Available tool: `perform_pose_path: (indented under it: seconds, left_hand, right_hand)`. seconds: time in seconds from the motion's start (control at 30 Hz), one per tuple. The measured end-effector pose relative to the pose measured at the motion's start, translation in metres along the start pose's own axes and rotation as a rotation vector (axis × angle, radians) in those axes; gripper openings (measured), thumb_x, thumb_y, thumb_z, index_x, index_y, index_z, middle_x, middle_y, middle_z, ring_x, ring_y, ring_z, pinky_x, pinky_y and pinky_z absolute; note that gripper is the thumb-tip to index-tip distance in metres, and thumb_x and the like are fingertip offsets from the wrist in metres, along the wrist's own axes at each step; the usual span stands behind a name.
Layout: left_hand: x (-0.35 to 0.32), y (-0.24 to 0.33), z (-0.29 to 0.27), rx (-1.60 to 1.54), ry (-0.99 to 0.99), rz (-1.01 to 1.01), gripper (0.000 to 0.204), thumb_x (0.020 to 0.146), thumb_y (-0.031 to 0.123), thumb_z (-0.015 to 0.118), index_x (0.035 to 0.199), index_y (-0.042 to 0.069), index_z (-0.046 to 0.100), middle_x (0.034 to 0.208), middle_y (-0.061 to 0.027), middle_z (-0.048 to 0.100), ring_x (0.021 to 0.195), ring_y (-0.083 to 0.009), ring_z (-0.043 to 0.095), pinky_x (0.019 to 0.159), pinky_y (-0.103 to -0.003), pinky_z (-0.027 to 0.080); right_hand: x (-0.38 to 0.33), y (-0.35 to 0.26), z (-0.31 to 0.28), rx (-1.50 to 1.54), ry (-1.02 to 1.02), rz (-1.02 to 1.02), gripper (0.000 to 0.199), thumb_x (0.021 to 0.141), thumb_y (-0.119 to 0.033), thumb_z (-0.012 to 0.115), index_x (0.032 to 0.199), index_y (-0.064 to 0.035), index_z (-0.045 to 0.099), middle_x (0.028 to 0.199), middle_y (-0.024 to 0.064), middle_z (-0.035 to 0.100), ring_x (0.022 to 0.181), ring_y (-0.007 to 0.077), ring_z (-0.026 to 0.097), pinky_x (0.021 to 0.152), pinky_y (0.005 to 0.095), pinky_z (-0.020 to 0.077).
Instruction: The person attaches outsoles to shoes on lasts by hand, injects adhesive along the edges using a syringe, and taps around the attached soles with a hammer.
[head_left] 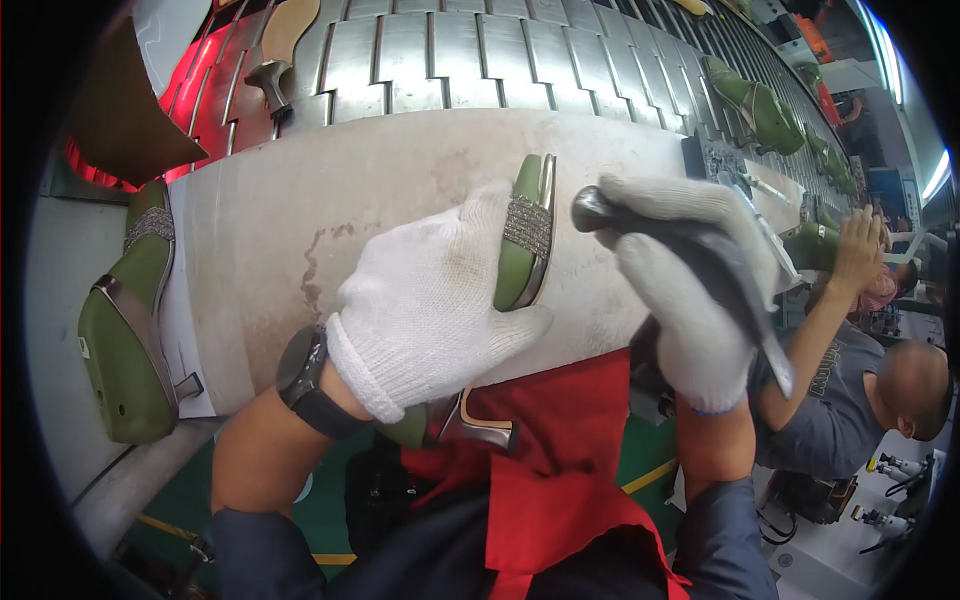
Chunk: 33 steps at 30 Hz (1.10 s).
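In white knit gloves, both my hands are over the pale worktop. My left hand [430, 300] is closed around a high-heeled sandal [528, 225] mounted on a green last, turned on its side. A glittery strap crosses the toe end; the metallic heel [485, 430] shows below my wrist, and my palm hides the middle. To its right, my right hand [700, 270] grips a dark metal hammer [594, 209]. Its round face points toward the sandal, apart from it, and a long flat tail hangs down past my fingers.
Another sandal on a green last [130, 330] stands at the left. Beyond the worktop [250, 230] runs a metal slat conveyor [440, 55] carrying a tan insole with a heel [280, 50] and more green lasts [765, 110]. At the right, a co-worker [850, 380] reaches toward a green last.
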<state>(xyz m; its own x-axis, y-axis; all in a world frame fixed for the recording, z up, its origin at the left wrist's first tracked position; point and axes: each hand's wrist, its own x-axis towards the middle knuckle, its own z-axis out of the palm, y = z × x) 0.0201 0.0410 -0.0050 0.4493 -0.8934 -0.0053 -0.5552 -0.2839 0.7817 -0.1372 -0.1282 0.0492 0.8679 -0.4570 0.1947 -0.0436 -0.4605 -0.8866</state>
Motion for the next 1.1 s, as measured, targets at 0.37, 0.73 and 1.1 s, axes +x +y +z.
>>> perform_pose_path:
  seconds: [0.37, 0.73, 1.1]
  left_hand:
    - [0.001, 0.01, -0.004, -0.051, -0.036, -0.016, 0.083, 0.082, 0.025, 0.09, 0.151, -0.004, 0.055, 0.104, -0.023, 0.078, 0.097, -0.0444, 0.079, 0.085, -0.049, 0.063]
    - [0.003, 0.007, -0.006, -0.012, -0.027, -0.007, 0.085, 0.079, 0.027, 0.09, 0.152, 0.0, 0.056, 0.103, -0.0249, 0.077, 0.097, -0.0478, 0.077, 0.086, -0.052, 0.062]
    - [-0.025, 0.071, -0.062, -0.227, 0.316, 0.496, 0.088, 0.081, 0.015, 0.093, 0.155, -0.004, 0.051, 0.143, -0.0196, 0.067, 0.133, -0.0291, 0.067, 0.112, -0.043, 0.055]
  right_hand:
    - [-0.022, 0.0, -0.002, 0.14, -0.07, 0.248, 0.034, 0.098, -0.004, 0.079, 0.13, 0.005, 0.07, 0.126, 0.021, 0.079, 0.117, 0.0275, 0.077, 0.104, 0.0427, 0.0618]
    - [0.061, 0.03, -0.004, 0.468, -0.012, 0.376, 0.021, 0.102, -0.01, 0.074, 0.12, 0.0019, 0.075, 0.11, 0.0106, 0.08, 0.112, 0.0217, 0.078, 0.097, 0.0359, 0.0651]
    - [-0.019, 0.067, 0.006, 0.62, 0.132, 0.424, 0.017, 0.105, -0.004, 0.067, 0.119, 0.0028, 0.073, 0.116, 0.0162, 0.081, 0.108, 0.0204, 0.076, 0.099, 0.0345, 0.0591]
